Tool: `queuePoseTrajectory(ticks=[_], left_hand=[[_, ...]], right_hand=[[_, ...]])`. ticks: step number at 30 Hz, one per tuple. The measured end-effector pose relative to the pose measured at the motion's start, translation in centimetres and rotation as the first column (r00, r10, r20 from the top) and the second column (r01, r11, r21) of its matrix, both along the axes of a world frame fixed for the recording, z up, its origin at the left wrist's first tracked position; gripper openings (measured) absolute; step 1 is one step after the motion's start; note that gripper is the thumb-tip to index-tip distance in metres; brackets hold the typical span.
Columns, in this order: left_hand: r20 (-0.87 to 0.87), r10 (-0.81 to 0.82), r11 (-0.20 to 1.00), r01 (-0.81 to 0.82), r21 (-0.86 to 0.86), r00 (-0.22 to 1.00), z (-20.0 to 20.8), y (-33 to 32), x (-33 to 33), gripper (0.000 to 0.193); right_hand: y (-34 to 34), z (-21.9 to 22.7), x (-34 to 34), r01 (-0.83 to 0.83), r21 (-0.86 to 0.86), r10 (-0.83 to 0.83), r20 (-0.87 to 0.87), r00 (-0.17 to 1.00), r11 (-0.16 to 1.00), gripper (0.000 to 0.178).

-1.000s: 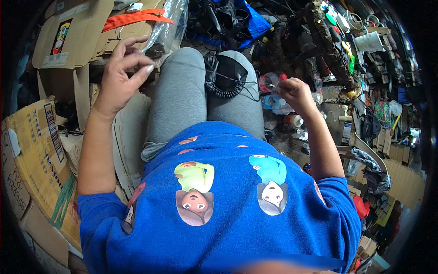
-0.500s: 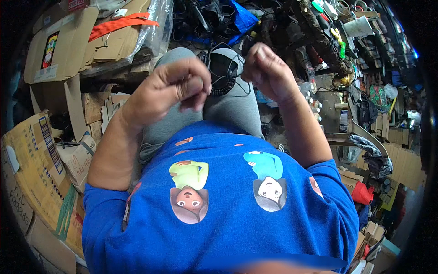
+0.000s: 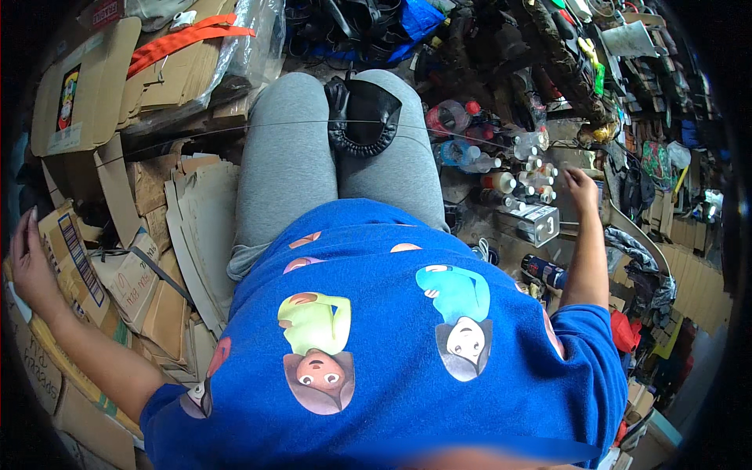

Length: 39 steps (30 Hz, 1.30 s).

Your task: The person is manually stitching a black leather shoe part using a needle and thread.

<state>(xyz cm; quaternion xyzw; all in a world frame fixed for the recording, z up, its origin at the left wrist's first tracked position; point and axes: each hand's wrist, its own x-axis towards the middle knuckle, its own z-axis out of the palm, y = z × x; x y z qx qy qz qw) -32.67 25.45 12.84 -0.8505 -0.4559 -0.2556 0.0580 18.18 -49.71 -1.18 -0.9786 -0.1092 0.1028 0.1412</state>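
Observation:
A long dark thread (image 3: 301, 122) runs taut across my knees, almost from one hand to the other. Far out to the left, over the cardboard, my left hand (image 3: 35, 262) has its fingers pressed together at the thread's end. My right hand (image 3: 580, 189) is raised on the right beside the bottles, closed in a pinch on the other end. On my lap, between the grey-trousered knees, lies a black shoe upper (image 3: 363, 117) with a gathered, ruffled edge. The thread passes over it, and neither hand touches it.
Stacked cardboard boxes (image 3: 82, 98) and flattened sheets (image 3: 205, 227) fill the left side. Several plastic bottles (image 3: 501, 182) stand to the right of my knees, near a clear box (image 3: 540, 222) and a dark can (image 3: 543, 270). Black shoes (image 3: 352, 31) and a blue bag (image 3: 423, 19) lie ahead.
My hands were close together above my lap, with loose loops of thread between them. Now they are spread wide to either side and the thread is drawn straight.

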Motion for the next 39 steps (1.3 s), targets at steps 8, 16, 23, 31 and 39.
queuePoseTrajectory(ticks=[8, 16, 23, 31, 39], left_hand=[[0.293, -0.63, 0.475, 0.655, -0.587, 0.719, -6.9, -14.7, 18.7, 0.034], [0.397, -0.876, -0.063, 0.751, -0.657, 0.274, -12.7, -22.0, 30.3, 0.026], [0.412, -0.882, -0.208, 0.598, -0.774, 0.227, -13.5, -21.3, 31.7, 0.023], [0.592, -0.676, -0.449, 0.393, -0.803, 0.438, -15.3, -20.8, 31.4, 0.024], [0.598, -0.642, -0.524, 0.294, -0.799, 0.479, -15.2, -20.5, 30.8, 0.033]], right_hand=[[13.0, -2.1, -5.4, -0.405, 0.01, 0.381, -0.365, 0.849, 0.914, 0.035], [32.0, 2.6, -10.4, -0.411, 0.622, 0.62, -0.154, 0.769, 0.666, 0.014], [32.3, 1.8, -9.9, -0.518, 0.544, 0.673, -0.123, 0.729, 0.66, 0.015], [32.2, 0.1, -11.4, -0.498, 0.624, 0.691, -0.094, 0.717, 0.602, 0.017], [31.3, -0.1, -14.4, -0.511, 0.591, 0.607, 0.045, 0.794, 0.624, 0.019]])
